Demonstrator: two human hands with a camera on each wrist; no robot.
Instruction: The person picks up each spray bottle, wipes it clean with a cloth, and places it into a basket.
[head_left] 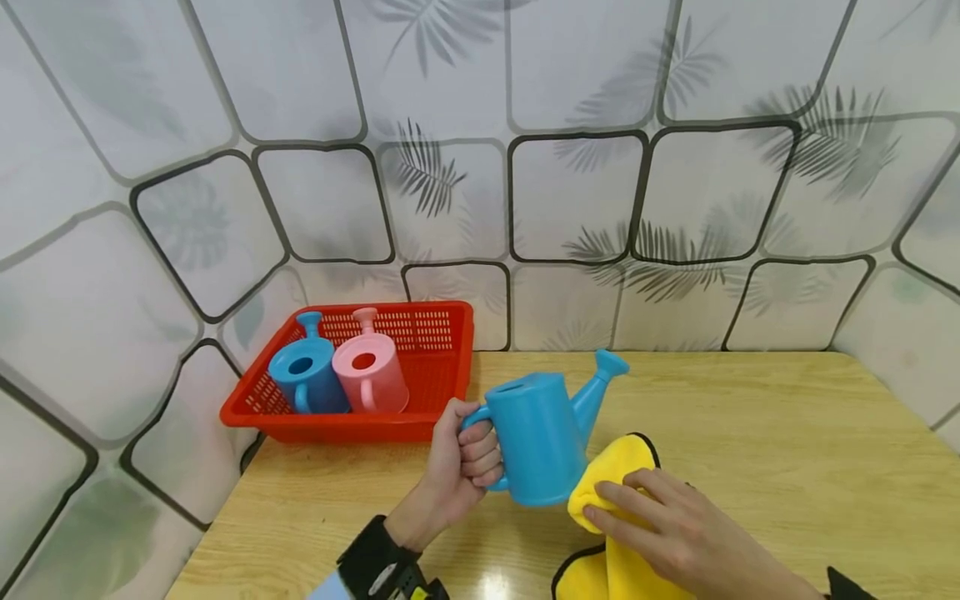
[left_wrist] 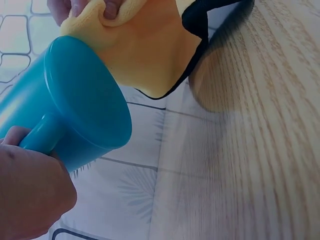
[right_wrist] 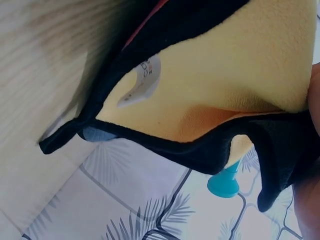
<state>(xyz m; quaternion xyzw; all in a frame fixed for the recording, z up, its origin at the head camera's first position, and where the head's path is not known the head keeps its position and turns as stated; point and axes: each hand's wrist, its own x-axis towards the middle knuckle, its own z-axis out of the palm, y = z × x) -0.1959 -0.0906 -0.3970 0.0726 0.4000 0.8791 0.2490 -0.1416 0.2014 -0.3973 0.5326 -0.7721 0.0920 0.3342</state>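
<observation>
A light-blue watering can is held up over the table, spout pointing right and up. My left hand grips its handle with curled fingers. In the left wrist view the can's flat base faces the camera. Beside the can's lower right side, my right hand pinches a yellow cloth with black edging. Part of the cloth hangs down below that hand. A white tag shows on the cloth in the right wrist view, where most of the can is hidden behind it.
At the back left stands a red plastic basket with slotted walls. Inside it are a blue watering can and a pink one. The wooden table meets a patterned wall at the back.
</observation>
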